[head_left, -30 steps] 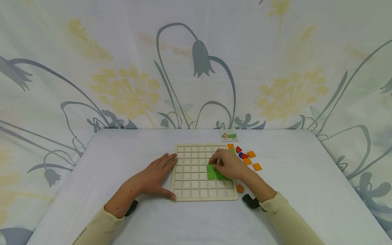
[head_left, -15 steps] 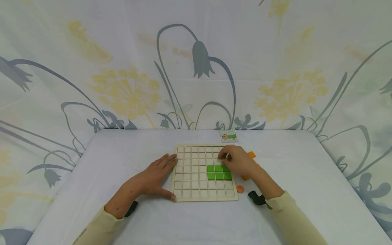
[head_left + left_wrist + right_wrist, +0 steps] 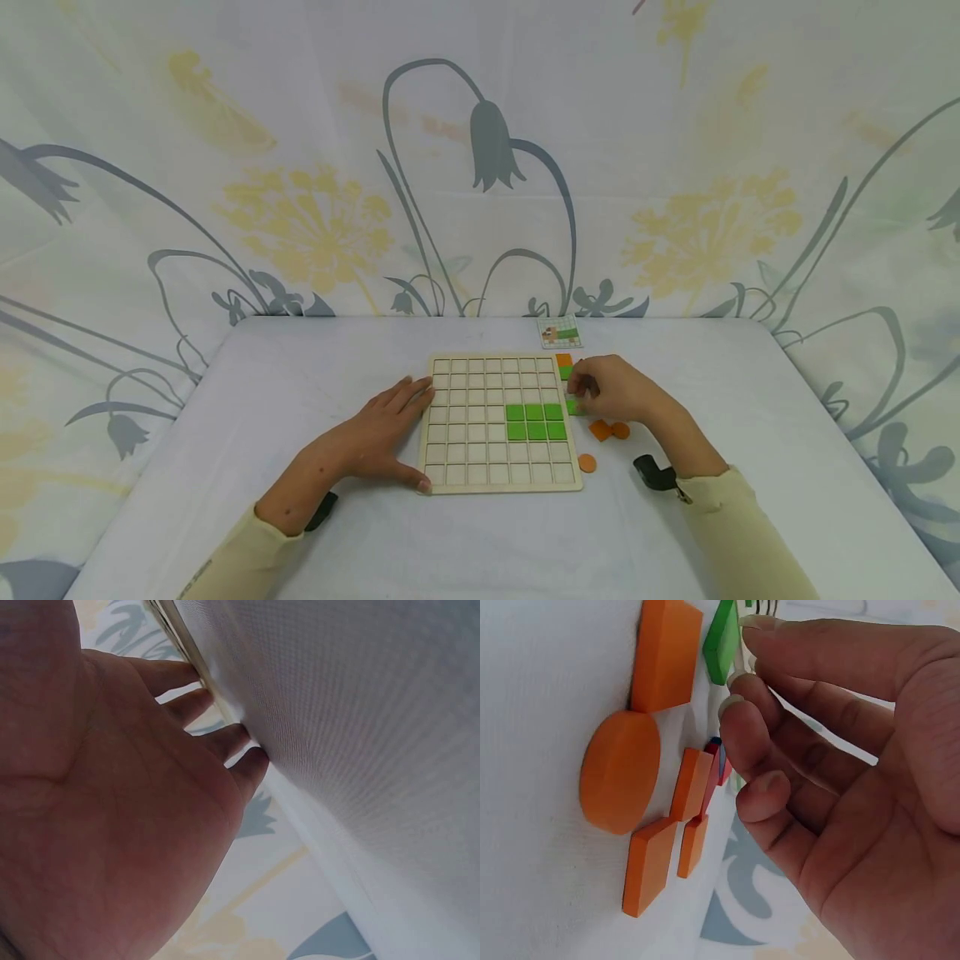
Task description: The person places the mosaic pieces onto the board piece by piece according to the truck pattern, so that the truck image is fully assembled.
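Observation:
A wooden grid board [image 3: 459, 432] lies on the white table, with several green square tiles [image 3: 536, 422] in two rows toward its right side. My left hand [image 3: 378, 429] is spread against the board's left edge, fingertips at the upper part and thumb at the lower corner. Just past the right edge is my right hand [image 3: 615, 390], its fingers loosely bent over the loose pieces. In the right wrist view its thumb tip is close beside a loose green tile [image 3: 721, 641], with nothing seen between the thumb and fingers.
Orange squares [image 3: 667, 656] and an orange disc [image 3: 621, 772] lie beside the right hand, near red and blue pieces [image 3: 714, 765]. Another orange disc [image 3: 587, 463] is near the board's lower right. A patterned card [image 3: 560, 332] lies behind the board.
My right hand has moved right, from over the green tiles to beyond the board's edge, uncovering the two green rows. The left hand has stayed in place.

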Tool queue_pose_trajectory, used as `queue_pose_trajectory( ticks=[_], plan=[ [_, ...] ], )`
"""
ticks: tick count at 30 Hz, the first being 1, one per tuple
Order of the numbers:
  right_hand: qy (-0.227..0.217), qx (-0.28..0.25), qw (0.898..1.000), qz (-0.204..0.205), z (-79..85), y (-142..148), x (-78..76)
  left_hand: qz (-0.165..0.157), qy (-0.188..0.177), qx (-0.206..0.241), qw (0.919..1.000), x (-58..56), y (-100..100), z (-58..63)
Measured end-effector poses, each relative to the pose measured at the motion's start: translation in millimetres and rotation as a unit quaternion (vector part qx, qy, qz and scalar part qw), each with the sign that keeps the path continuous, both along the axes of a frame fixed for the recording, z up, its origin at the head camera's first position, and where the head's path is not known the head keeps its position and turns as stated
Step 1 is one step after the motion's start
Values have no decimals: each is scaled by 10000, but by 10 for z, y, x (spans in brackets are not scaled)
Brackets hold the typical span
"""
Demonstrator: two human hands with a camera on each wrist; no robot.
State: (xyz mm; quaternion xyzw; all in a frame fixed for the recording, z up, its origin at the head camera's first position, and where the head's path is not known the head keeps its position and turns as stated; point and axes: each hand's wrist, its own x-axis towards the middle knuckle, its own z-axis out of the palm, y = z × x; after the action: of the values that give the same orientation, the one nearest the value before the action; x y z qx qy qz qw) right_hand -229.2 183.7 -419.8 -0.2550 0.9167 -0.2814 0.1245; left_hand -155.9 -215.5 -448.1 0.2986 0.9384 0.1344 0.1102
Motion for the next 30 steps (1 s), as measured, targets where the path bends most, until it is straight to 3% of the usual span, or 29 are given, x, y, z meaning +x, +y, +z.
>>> queue_pose_trajectory(
  ticks=[11, 20, 30],
  plan=[
    [-129, 286, 9995, 0, -48, -10, 2, 2, -57, 11, 10000, 10, 0, 15],
    [33, 374, 9990, 244, 29, -27, 27, -19, -12, 21, 10000, 10, 0, 18],
    [274, 65, 9981, 556, 107, -202, 153, 10, -59, 33, 10000, 9, -2, 21]
  ],
)
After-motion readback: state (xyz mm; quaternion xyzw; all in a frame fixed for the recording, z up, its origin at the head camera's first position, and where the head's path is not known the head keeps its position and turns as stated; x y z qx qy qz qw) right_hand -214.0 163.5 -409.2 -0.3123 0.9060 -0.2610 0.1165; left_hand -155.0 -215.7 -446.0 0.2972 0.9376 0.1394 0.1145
